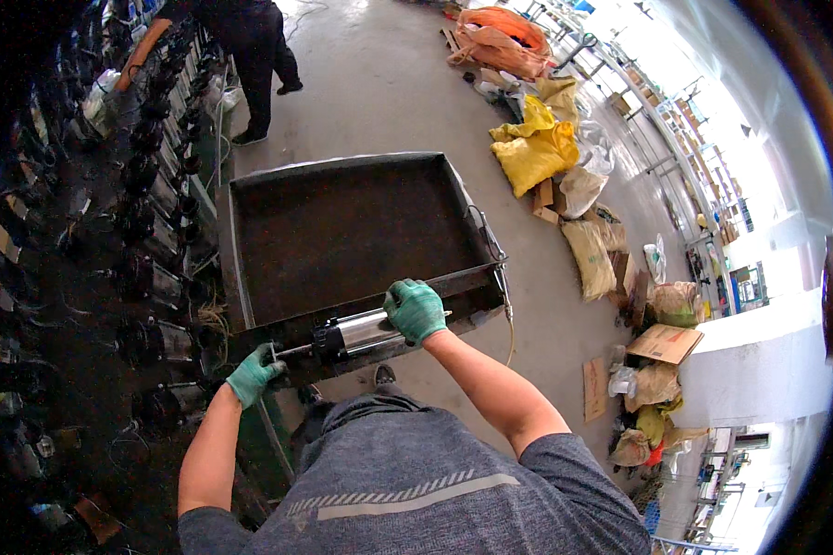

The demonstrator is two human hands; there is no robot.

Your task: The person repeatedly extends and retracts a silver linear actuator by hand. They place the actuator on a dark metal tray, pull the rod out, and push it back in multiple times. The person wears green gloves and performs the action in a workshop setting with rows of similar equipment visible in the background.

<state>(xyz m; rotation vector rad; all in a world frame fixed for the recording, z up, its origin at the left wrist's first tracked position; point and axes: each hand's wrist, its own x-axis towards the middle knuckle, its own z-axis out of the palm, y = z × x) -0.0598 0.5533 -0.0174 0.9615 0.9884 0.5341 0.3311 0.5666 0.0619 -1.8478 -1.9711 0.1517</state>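
A silver metal cylinder with a black collar and a thin shaft, looking like a motor, lies sideways across the near ledge of a dark metal tank. My right hand, in a green glove, is closed over the cylinder's right end. At the other end my left hand, gloved the same way, closes its fingers at the tip of the thin shaft. A small metal piece shows by those fingers, too small to make out.
The tank has raised metal walls; a hose hangs at its right. Rows of dark motors line the left. Beyond the tank stands another person. Yellow sacks and cardboard lie on the floor at right.
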